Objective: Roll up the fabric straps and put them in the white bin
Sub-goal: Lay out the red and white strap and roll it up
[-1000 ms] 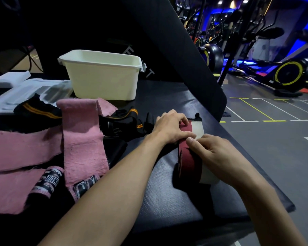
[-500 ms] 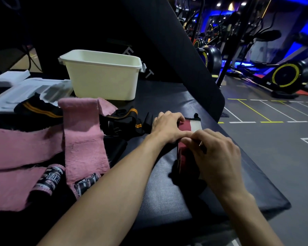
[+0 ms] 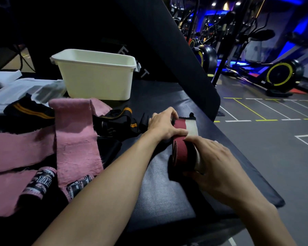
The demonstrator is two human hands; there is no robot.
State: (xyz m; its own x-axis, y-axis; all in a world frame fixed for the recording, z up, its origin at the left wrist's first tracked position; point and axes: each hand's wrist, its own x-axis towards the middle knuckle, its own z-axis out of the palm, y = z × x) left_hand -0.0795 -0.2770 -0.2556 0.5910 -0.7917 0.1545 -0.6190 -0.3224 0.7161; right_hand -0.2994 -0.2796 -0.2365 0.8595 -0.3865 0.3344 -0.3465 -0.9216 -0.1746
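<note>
A red, black and white fabric strap [image 3: 180, 153] lies partly rolled on the black padded bench [image 3: 160, 197]; its flat tail runs away from me. My left hand [image 3: 164, 126] rests over the tail, fingers curled on it. My right hand [image 3: 214, 166] grips the rolled end from the right, thumb on top. The white bin [image 3: 96, 77] stands at the back left. Pink straps [image 3: 75, 141] with black printed ends lie unrolled on the left, and black straps with orange stripes [image 3: 117, 121] lie between them and my hands.
White foam packing pieces [image 3: 16, 89] lie at the far left. A black angled pad [image 3: 176, 50] rises behind the bench. The bench's right edge drops to the gym floor [image 3: 274, 139], with exercise bikes [image 3: 281, 75] beyond.
My right hand has slid back toward me along the roll, showing more of the red and white roll. My left hand has stayed on the tail.
</note>
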